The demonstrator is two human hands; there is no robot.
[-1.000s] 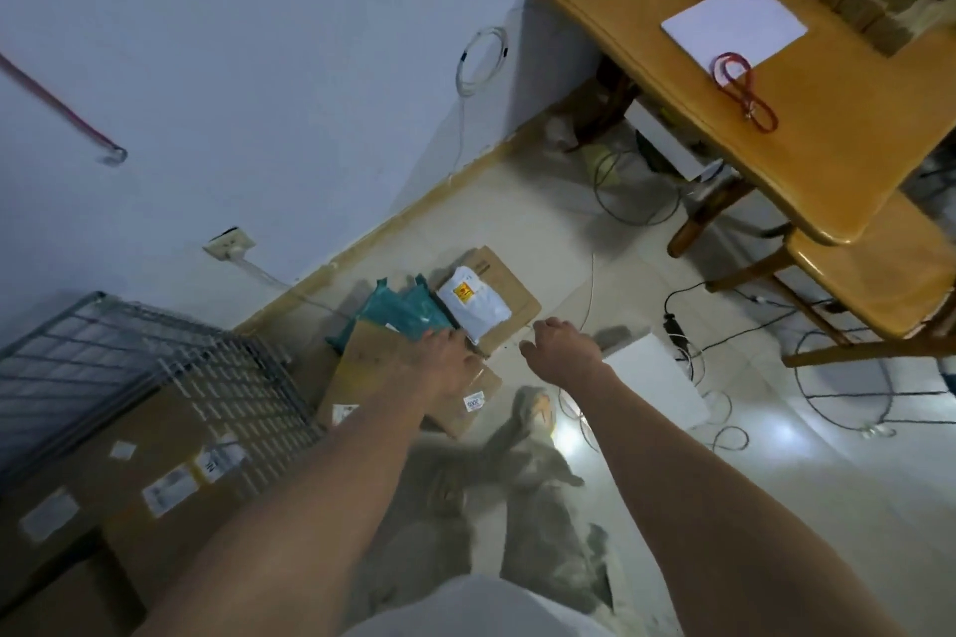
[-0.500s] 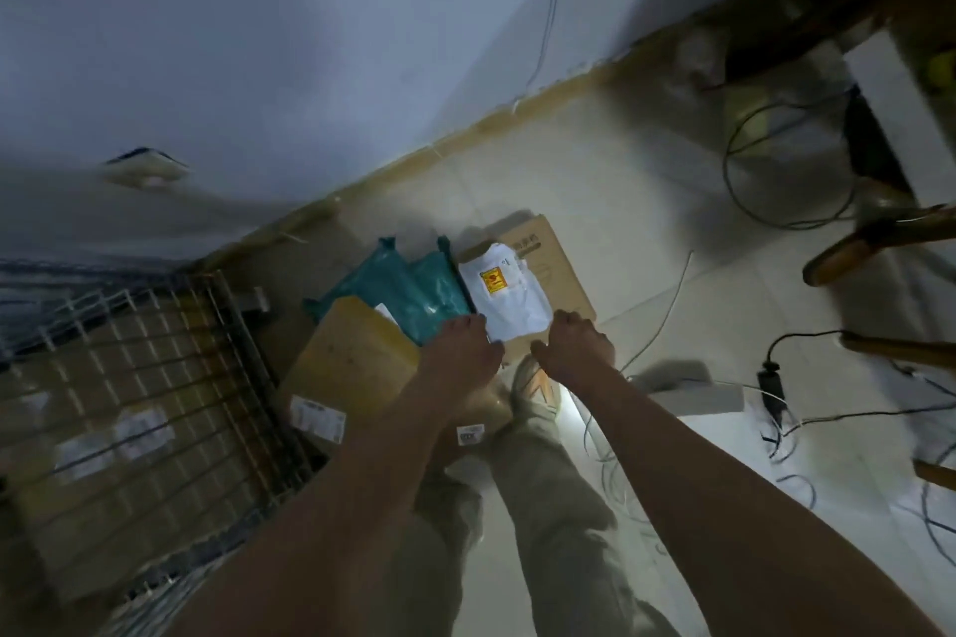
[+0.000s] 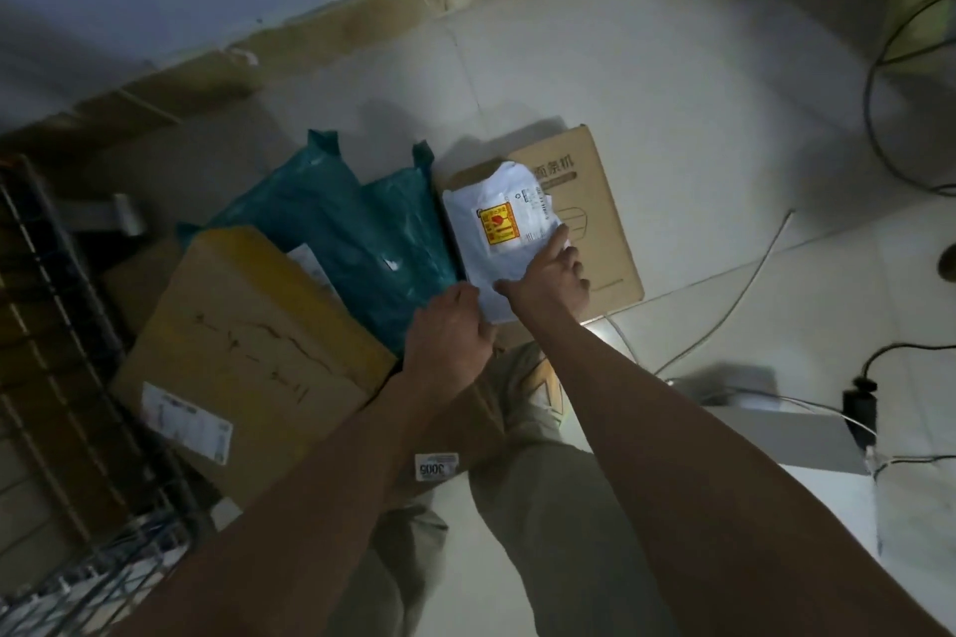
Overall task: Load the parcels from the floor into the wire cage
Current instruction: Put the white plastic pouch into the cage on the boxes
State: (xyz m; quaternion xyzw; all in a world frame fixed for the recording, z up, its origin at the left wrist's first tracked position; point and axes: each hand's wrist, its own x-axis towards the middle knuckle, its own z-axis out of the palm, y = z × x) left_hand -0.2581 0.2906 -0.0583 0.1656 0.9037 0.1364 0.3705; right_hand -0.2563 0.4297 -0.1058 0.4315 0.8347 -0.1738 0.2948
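**Both hands on the white mailer bag**

Head view: the person leans over a cluster of parcels on the tiled floor (image 3: 698,83) beside the skirting of the wall. The left hand (image 3: 447,334) reaches the near edge of a white mailer bag (image 3: 496,228), fingers curled at its lower corner; whether they have closed on it cannot be told. The right hand (image 3: 551,274) lies flat on the same bag, fingers spread across its near right part, pressing on it, not clamped. The bag carries a yellow-and-red sticker and a printed label, and it lies on top of a brown cardboard box (image 3: 595,217) with printed characters on its lid. Just left of the bag, touching it, sits a teal plastic parcel (image 3: 357,228), crumpled. A larger brown carton (image 3: 243,352) with a white shipping label overlaps the teal parcel's near left side. The wire cage (image 3: 57,305) stands at the left edge, just beside the carton, with cardboard showing behind its bars. Cables (image 3: 734,295) trail over the floor on the right. The person's trousers (image 3: 548,507) fill the lower middle.
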